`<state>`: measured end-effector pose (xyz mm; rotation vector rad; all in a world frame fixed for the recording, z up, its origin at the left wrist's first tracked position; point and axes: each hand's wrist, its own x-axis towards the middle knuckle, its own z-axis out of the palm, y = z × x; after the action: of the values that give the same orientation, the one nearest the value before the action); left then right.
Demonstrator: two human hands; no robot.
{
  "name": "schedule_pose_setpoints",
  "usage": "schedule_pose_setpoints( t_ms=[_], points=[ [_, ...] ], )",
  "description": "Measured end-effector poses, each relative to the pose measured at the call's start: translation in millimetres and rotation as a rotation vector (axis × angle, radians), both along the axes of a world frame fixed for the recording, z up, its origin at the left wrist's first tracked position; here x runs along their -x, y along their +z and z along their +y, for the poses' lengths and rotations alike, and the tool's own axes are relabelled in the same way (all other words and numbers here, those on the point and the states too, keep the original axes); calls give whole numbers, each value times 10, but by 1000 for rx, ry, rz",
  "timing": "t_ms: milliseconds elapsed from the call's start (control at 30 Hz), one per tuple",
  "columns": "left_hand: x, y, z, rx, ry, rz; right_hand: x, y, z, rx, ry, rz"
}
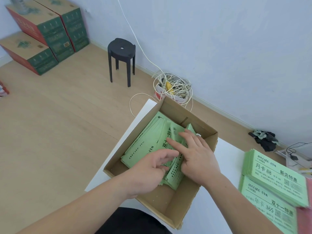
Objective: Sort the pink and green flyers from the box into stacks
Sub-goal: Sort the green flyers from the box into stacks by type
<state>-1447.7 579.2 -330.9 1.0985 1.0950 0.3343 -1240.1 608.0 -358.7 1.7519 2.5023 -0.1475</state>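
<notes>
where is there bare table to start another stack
Bare white table lies between the box and the green stacks, plus a narrow strip left of the box. The table's right edge is crowded with those stacks.

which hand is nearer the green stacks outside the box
Right. The right hand is in the box, on the side toward the stacks; the left hand lies farther off.

A white table [227,160] carries an open cardboard box [170,206] and, to its right, two green flyer stacks [273,176] (the farther overlapping the nearer), with pink paper [303,222] at the edge.
</notes>
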Motion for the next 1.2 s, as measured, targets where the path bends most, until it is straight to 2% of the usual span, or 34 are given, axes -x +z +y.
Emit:
schedule_pose_setpoints(
  t_ms=[100,200,300,533,733,900,967,1100,1133,1200],
  points=[
    [-4,51,19,-5,24,-24,-6,2,-20,-51,-74,130],
    [99,-20,152,-45,282,182,-22,19,-50,-53,-158,222],
    [216,-152,242,22,401,223,-49,18,-67,-58,-125,256],
    [115,-144,282,106,316,188,-11,39,-25,29,-111,266],
    [5,-127,361,133,306,96,-9,37,-43,16,-119,220],
    [-36,-53,372,113,48,-44,-70,24,-74,-27,-82,240],
    [-24,-38,378,78,49,-35,-92,31,-90,-33,-115,301],
    [42,-58,385,5,419,169,-100,54,-104,-22,-215,410],
    [36,-54,357,-24,392,194,-105,57,-108,-24,-224,425],
    [-39,-18,264,-78,185,200,-94,67,-97,-14,-224,445]
  ],
)
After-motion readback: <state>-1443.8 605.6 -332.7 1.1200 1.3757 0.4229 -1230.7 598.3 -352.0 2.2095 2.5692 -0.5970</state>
